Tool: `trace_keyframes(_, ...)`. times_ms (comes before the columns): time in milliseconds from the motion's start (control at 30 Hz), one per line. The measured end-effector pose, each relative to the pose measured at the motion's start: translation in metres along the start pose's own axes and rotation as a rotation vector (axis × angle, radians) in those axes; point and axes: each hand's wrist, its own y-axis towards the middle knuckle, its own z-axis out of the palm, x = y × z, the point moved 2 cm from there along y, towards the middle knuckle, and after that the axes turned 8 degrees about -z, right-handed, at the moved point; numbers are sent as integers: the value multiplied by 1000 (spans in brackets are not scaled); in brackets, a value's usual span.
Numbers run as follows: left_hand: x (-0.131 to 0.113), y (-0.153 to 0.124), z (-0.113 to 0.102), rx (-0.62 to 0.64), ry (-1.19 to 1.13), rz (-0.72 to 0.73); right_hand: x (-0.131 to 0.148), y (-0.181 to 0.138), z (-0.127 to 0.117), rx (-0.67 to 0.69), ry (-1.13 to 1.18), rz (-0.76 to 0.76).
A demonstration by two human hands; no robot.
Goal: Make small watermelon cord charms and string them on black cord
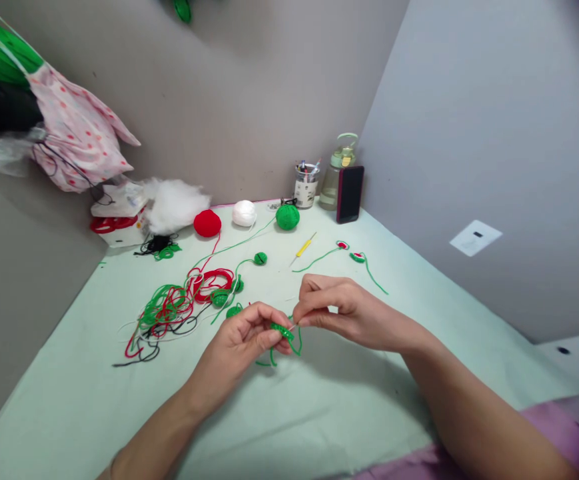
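My left hand pinches a small green crocheted piece between thumb and fingers, with green yarn tails hanging below it. My right hand is closed at the piece's right edge, its fingertips around a thin, light needle; most of the needle is hidden. A green yarn strand loops down between the two hands. Behind my left hand lie small green crocheted balls with dark lines on them. Beyond my right hand are two small red, white and green crocheted pieces with yarn tails.
A yellow-handled crochet hook lies mid-table. Tangled red, green, white and black yarn spreads at left. Red, white and green yarn balls sit behind, near white stuffing, a pen cup, a bottle and a phone.
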Motion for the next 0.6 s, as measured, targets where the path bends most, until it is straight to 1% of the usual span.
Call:
trace_keyframes(100,0,0,1,-2,-6,-15,-1,1,2,-7,5,-2)
trace_keyframes(167,0,0,2,-12,-22,-23,-3,2,3,-21,-11,32)
trace_keyframes(267,2,0,3,-49,-60,-19,-4,5,6,-68,-46,84)
trace_keyframes(367,6,2,4,-90,-96,-18,-2,7,12,-117,-7,101)
trace_keyframes(433,9,3,5,-108,-133,-29,2,8,16,-113,7,91)
trace_keyframes(600,10,3,8,-180,-218,-63,9,6,22,-79,-66,3)
